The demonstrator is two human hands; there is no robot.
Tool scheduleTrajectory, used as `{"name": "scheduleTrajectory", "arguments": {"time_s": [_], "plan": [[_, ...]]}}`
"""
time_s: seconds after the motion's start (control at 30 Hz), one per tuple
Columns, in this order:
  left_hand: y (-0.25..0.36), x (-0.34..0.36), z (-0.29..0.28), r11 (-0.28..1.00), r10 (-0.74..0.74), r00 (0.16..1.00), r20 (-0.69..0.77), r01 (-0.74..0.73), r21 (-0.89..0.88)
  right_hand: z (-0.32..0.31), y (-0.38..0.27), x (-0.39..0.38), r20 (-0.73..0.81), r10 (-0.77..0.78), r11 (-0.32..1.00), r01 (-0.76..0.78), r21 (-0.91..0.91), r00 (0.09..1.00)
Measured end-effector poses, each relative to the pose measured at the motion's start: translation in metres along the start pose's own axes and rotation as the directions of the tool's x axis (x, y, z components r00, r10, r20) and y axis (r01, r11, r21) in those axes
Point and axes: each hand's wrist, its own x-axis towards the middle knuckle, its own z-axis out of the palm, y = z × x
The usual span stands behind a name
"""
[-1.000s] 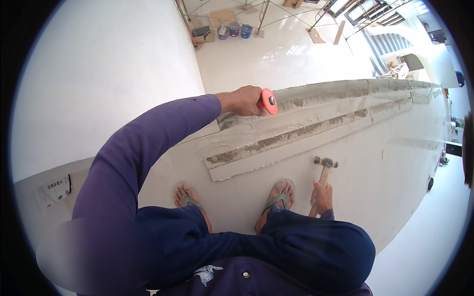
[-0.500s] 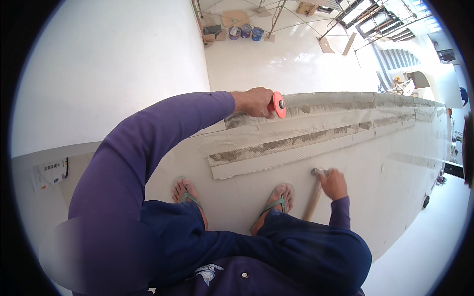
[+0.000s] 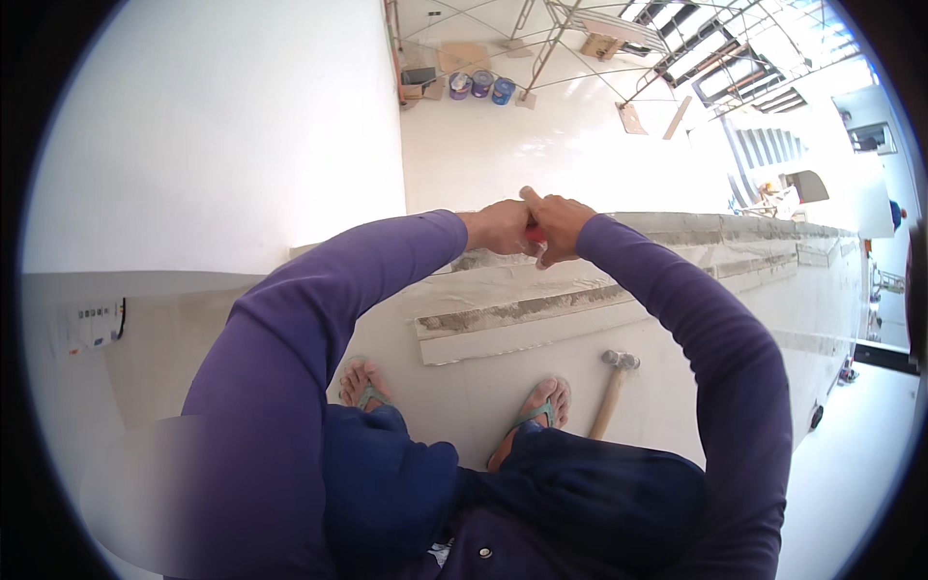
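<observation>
My left hand (image 3: 501, 228) is closed around a chisel with a red-orange hand guard (image 3: 536, 234); only a bit of red shows now, and the blade is hidden. Meeting it from the other side, my right hand (image 3: 563, 224) curls its fingers about the guard end of the same chisel. Both hands are over the rough, mortar-smeared grey ledge (image 3: 667, 227). On the pale floor beside my right foot lies a hammer (image 3: 611, 401), its wooden handle toward me and its metal head pointing away. No hand touches it.
A mortar-streaked strip (image 3: 522, 319) runs along the floor before my sandalled feet. At left rises a white wall (image 3: 242, 126). Beyond the ledge, on a lower floor, stand several paint buckets (image 3: 481, 85), scaffolding (image 3: 546, 48) and a staircase (image 3: 768, 145).
My right hand has let go of the hammer, leaving it on the floor, and has risen to the chisel in my left hand. The view has shifted slightly.
</observation>
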Motion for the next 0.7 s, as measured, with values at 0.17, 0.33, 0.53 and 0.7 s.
{"name": "scheduleTrajectory", "arguments": {"time_s": [0.17,0.33,0.53,0.7], "plan": [[-0.026,-0.044,-0.027,0.987,-0.121,0.964,-0.237,0.092,-0.133,0.014,0.006,0.016,0.013,0.062,0.992,-0.061,-0.111,0.998],[-0.115,-0.152,-0.031,0.942,-0.182,0.815,-0.549,0.304,0.14,-0.002,-0.028,0.028,0.071,-0.027,0.84,0.061,-0.539,0.997],[-0.131,-0.193,0.01,0.902,-0.1,0.818,-0.566,0.314,0.295,0.017,-0.019,0.064,0.346,-0.008,0.879,0.171,-0.444,0.938],[-0.128,-0.194,0.015,0.88,-0.094,0.809,-0.58,0.339,0.331,-0.008,-0.041,0.064,0.468,0.188,0.969,-0.085,-0.231,0.863]]}}
